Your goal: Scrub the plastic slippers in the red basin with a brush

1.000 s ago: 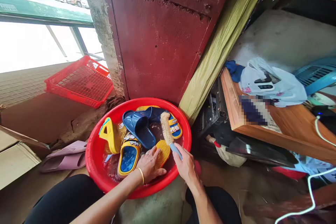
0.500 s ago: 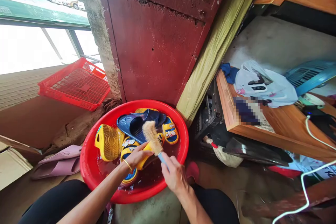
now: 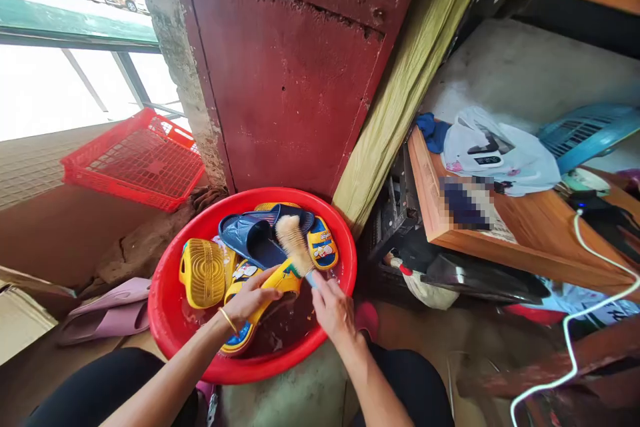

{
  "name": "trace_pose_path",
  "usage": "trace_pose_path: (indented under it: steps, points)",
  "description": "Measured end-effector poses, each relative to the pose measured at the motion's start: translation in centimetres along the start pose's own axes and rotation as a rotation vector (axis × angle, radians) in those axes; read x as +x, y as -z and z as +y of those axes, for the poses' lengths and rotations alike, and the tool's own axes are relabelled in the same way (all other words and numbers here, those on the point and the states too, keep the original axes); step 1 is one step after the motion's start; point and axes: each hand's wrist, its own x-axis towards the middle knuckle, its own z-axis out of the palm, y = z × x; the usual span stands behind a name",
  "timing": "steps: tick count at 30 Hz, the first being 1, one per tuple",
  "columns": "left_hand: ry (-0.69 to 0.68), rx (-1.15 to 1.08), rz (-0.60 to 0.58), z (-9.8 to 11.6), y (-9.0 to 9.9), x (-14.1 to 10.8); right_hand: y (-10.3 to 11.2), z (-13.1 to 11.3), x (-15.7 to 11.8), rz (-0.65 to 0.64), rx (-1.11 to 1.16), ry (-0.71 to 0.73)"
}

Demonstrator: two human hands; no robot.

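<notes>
The right hand has its fingers closed round the blue handle of a scrubbing brush, whose bristles rest against a yellow sandal. The left hand, wearing a gold bangle, curls its fingers over that sandal, which lies in water in a red basin. A navy slipper lies just beyond, and a maroon metal door stands behind the basin.

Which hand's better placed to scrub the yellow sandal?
Right, probably: the right hand grips the brush, its bristles at the yellow sandal, while the left hand is holding that sandal.
</notes>
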Motion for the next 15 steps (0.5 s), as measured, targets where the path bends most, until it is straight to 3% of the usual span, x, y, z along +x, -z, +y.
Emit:
trace_pose_path:
  steps: [3,6,9,13,15]
  points:
    - [-0.049,0.002,-0.018,0.7,0.4,0.1,0.3,1.6,0.9,0.092,0.013,-0.108]
    - [-0.144,0.154,0.021,0.5,0.6,0.7,0.4,1.1,0.8,0.107,0.099,0.005]
    - [-0.259,0.36,0.11,-0.1,0.8,1.0,0.5,-0.1,0.6,0.03,0.046,0.117]
    - [-0.388,0.468,0.169,-0.1,1.1,0.6,1.1,0.3,1.1,0.027,-0.057,-0.088]
    - [-0.394,0.457,0.16,0.3,1.1,0.3,1.2,0.5,1.2,0.038,-0.01,-0.1]
